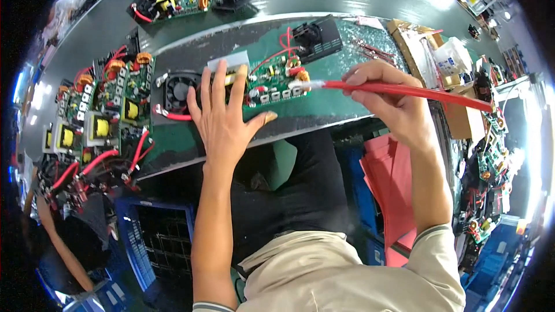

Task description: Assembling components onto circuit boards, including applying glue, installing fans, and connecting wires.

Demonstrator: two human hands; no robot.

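Observation:
A green circuit board (274, 75) lies on the bench in front of me, with a black fan (180, 91) at its left end and a black end panel (324, 40) joined by red wires at its upper right. My left hand (222, 110) rests over the board's left part, fingers spread, the tips by a grey metal heatsink (230, 61). In my right hand (390, 95) is a long red-handled brush (410, 92). Its whitish tip touches or hovers just above the white connectors along the board's right edge; which, I cannot tell.
Several similar boards (104, 104) with red cables stand at the left. Another board (179, 4) lies behind the work mat. A cardboard box (462, 117) and a white tub (452, 56) are at the right, beside more boards (491, 162). Another person's arm (60, 237) shows at lower left.

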